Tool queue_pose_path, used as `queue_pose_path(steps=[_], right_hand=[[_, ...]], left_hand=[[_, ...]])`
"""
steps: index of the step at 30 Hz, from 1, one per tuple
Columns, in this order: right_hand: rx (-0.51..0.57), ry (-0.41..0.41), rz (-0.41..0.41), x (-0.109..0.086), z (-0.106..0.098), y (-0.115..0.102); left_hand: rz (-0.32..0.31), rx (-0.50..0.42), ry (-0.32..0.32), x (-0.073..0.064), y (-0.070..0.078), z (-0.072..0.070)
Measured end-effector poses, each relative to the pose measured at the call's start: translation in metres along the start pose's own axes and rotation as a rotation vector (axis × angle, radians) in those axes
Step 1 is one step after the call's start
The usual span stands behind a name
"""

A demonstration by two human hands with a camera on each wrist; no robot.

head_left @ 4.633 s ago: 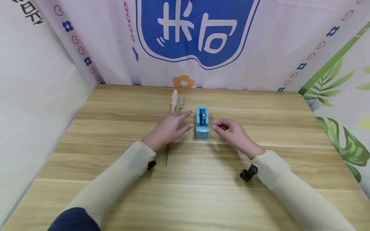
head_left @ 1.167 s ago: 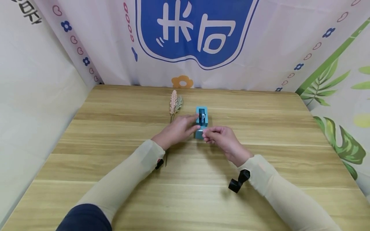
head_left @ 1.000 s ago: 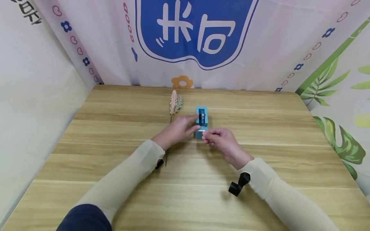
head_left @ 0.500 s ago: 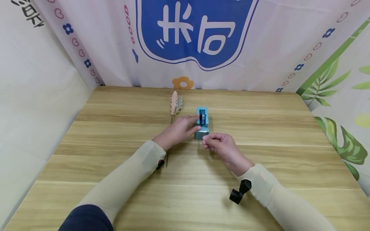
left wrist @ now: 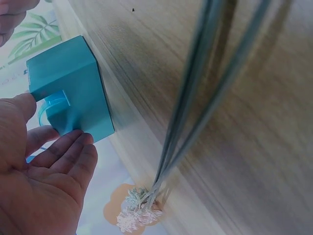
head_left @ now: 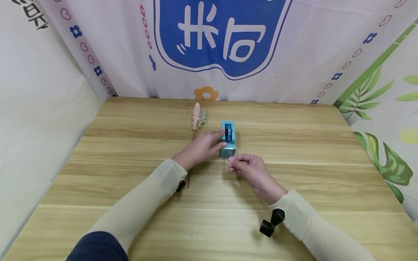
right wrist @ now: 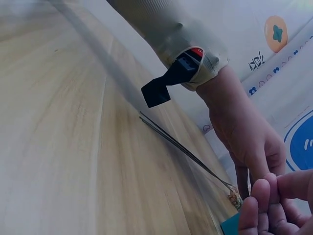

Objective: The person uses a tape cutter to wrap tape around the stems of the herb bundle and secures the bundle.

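Observation:
A blue tape dispenser (head_left: pixel 232 137) with a clear tape roll (head_left: pixel 229 132) stands near the middle of the table. My left hand (head_left: pixel 203 145) holds it from the left; in the left wrist view the fingers (left wrist: pixel 73 159) lie against the side wall of the dispenser (left wrist: pixel 63 68), with the thumb at its top edge. In front of the dispenser my right hand (head_left: pixel 253 170) pinches the end of the tape between thumb and index finger. The strip itself barely shows, as a faint sheen before the dispenser's front face.
Left of the dispenser lie a pink artificial flower sprig (head_left: pixel 196 115) and a grey-green one (head_left: pixel 203 117), their thin stems (left wrist: pixel 181 112) running under my left forearm. The wooden table (head_left: pixel 294 137) ends at a printed curtain (head_left: pixel 294 72). Black cameras (head_left: pixel 272 222) sit on both wrists.
Both hands have closed in on the dispenser, the left taking hold of it. Over the last second my right hand has drawn the tape slowly toward me, while the left has stayed put.

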State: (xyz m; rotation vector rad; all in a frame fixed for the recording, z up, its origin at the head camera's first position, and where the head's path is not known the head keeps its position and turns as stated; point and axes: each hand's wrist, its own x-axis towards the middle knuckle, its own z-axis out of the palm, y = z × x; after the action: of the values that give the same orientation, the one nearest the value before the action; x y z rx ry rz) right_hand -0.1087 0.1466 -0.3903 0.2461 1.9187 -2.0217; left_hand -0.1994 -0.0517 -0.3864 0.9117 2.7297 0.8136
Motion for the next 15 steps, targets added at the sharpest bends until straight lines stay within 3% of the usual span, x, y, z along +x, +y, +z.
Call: queue_pose_path(steps=[15], right_hand=[[0.001,-0.011,-0.045,-0.012,0.002,0.009]], left_hand=[[0.003,0.004,0.000,0.000,0.000,0.000]])
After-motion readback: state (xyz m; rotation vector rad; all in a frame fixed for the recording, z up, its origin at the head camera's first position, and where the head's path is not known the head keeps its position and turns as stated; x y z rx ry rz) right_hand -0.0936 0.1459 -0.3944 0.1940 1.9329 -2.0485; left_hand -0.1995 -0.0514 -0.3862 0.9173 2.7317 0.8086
